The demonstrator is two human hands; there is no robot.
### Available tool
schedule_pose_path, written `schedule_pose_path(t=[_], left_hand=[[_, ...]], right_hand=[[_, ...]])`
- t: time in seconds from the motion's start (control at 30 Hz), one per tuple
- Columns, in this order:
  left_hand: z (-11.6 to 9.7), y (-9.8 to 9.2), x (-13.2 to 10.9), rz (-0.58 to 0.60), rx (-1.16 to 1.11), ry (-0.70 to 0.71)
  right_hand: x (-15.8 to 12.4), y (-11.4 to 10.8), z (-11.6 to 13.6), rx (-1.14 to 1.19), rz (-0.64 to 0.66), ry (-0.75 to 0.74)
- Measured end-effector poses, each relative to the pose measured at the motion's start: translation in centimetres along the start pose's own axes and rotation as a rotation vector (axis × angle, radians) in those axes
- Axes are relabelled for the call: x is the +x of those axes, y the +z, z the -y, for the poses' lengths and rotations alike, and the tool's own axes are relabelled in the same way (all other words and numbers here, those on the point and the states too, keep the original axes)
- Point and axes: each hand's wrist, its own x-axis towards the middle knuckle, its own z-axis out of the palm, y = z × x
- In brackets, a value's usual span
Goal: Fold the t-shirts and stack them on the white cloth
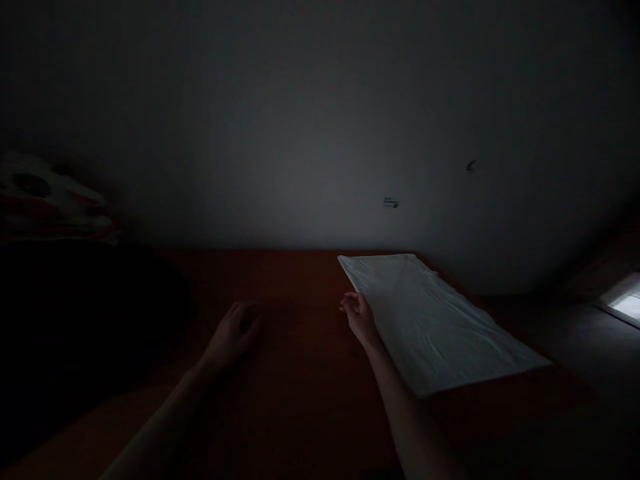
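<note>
A pale cloth (415,313), spread flat with small creases, lies on the right part of a reddish-brown wooden table (295,373). By its left edge is my right hand (359,317), fingers loosely curled and nothing visible in them; I cannot tell whether it touches the fabric. My left hand (234,333) rests on or just above the bare wood, left of the middle. Its fingers are bent, the thumb stands apart from them, and it holds nothing. Dim light hides finer detail of both hands.
A large dark mass (85,327) covers the table's left side, its kind lost in shadow. Behind it sits a patterned white, red and black bundle (50,200). A grey wall (280,133) with a small label (391,202) borders the back. The floor (560,333) shows at right.
</note>
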Motion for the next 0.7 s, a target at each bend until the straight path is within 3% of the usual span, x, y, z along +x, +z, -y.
schedule_pose_path(t=[0.07,0.17,0.27,0.33,0.43,0.7], left_hand=[[0.3,-0.2,0.2,-0.031,-0.032,-0.045],[0.2,0.0,0.4,-0.015,-0.007,-0.036],[0.1,0.1,0.6,0.032,0.039,0.025],[0.2,0.1,0.7,0.047,0.042,0.056],[0.6,0.2,0.7,0.063,0.034,0.069],[0.2,0.2,0.7,0.059,0.025,0.11]], right_hand=[[1.1,-2.1,-0.8,-0.05,-0.014,0.058],[2.3,-7.7,-2.4,-0.19,-0.101,0.139],[2.1,-13.5,-3.8,-0.387,-0.267,0.24],[1.4,-16.0,-4.5,-0.508,-0.319,0.317],[0.3,-16.9,-5.1,-0.623,-0.297,0.407],[0.2,-15.0,-3.4,-0.652,-0.317,0.41]])
